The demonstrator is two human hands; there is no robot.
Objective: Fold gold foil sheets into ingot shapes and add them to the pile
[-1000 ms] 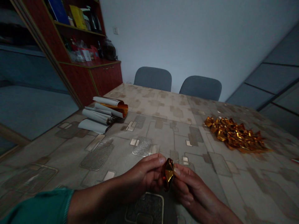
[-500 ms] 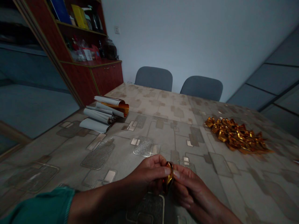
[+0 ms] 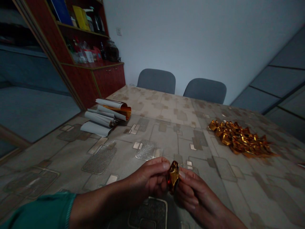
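Observation:
Between my two hands, above the near part of the table, is a shiny gold folded paper ingot [image 3: 173,176]. My left hand [image 3: 152,175] pinches its left side with thumb and fingers. On the right side, my right hand [image 3: 194,187] grips it, thumb on top and the other fingers curled below. Farther right on the table lies a cluster of similar gold folded paper pieces [image 3: 243,138]. A stack of curled paper sheets [image 3: 102,117], pale outside and gold inside, rests at the table's left.
A patterned tablecloth [image 3: 164,140] covers the table. Two grey chairs [image 3: 156,81] stand at its far side, by the wall. At the back left is a red-brown cabinet [image 3: 108,79] with bottles, bags and a dark jar [image 3: 111,51].
My left thumb has slid back from the front of the gold paper ingot to its upper left edge, so more of its face shows. The hands have barely shifted.

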